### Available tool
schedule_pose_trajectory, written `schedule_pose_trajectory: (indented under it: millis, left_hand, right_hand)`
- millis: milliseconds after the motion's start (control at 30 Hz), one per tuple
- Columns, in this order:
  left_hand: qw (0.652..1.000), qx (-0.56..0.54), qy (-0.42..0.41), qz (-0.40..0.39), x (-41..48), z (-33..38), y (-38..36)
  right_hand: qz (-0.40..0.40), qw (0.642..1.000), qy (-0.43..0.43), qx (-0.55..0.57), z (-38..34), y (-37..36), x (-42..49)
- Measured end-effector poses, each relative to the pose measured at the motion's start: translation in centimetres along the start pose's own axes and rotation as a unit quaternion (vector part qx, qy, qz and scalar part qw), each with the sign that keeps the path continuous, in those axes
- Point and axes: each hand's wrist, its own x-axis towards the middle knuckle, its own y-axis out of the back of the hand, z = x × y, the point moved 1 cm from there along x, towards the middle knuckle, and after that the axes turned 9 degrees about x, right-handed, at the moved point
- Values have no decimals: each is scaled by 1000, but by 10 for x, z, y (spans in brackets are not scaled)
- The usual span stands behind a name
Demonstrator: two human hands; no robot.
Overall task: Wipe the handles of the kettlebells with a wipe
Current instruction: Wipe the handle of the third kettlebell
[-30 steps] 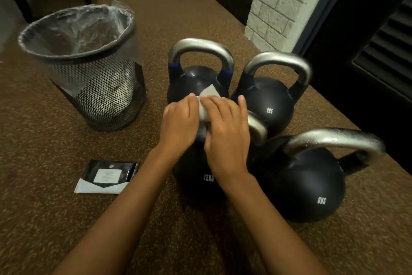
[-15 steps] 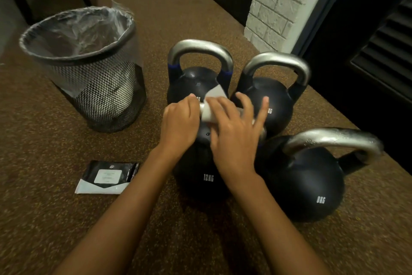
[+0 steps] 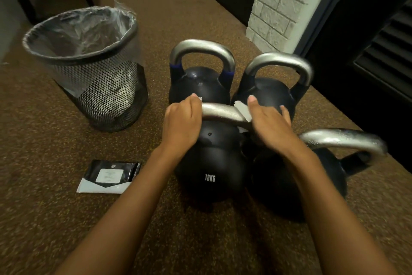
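Nearby, mesh bin [image 3: 100,105] (plastic-lined); wipe [image 3: 243,111] on handle [image 3: 219,113].

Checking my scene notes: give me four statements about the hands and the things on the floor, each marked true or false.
1. The left hand grips the handle of the 12KG kettlebell. True.
2. The wipe is under the left hand. False: the right hand holds it on the handle.
3. The bin has a plastic liner. True.
4. The wipe packet lies inside the bin. False: it lies on the floor.
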Motion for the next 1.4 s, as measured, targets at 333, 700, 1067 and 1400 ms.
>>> schedule_pose_trajectory:
  millis: [333, 700, 1067, 1400]
  left_hand:
    - [1000, -5, 17, 0, 2, -1, -2]
    - [1000, 11, -20, 6, 1, -2, -1]
    - [1000, -11, 14, 2, 0, -1, 0]
    - [1000, 8, -10, 14, 2, -4, -2]
  right_hand:
    - [-45, 962, 109, -248, -60, -8, 22]
    - [291, 919, 6, 268, 22, -53, -8]
    - [325, 679, -227, 618, 41, -105, 0]
    - [402, 891, 209, 39, 11, -89, -21]
